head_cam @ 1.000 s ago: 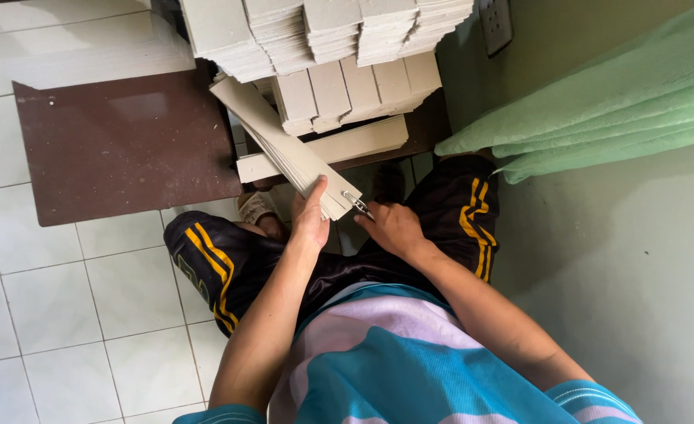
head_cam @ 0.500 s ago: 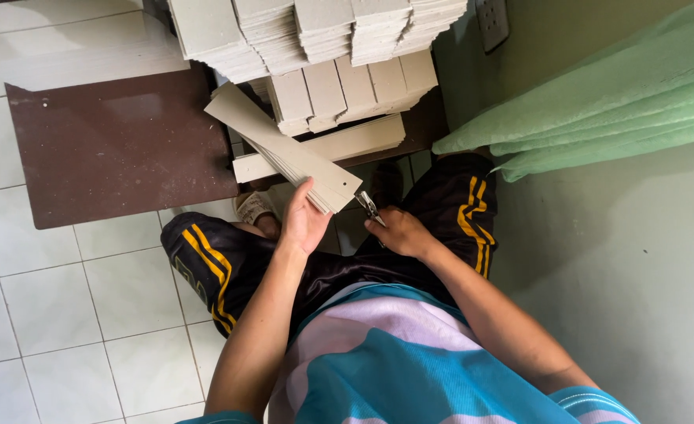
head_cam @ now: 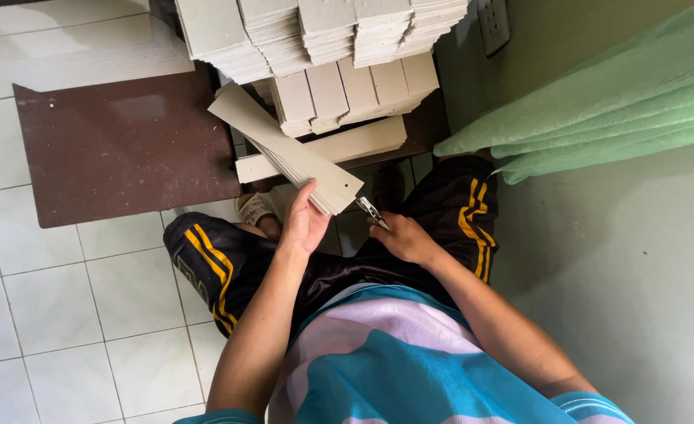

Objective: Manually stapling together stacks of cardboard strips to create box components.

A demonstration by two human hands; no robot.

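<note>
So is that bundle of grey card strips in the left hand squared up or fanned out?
Slightly fanned. The card strips show stepped edges near the left hand; the right hand holds a small metal tool.

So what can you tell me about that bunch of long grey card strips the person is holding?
The bundle of long grey cardboard strips is a flat stack of many thin, pale grey-beige pieces, fanned slightly at the near end so the layered edges show. It slants from upper left down to lower right, in front of bigger piles of similar card. The left hand grips its near end, thumb on the top face. The right hand holds a small metal tool close beside its near corner; whether they touch is unclear.
</note>
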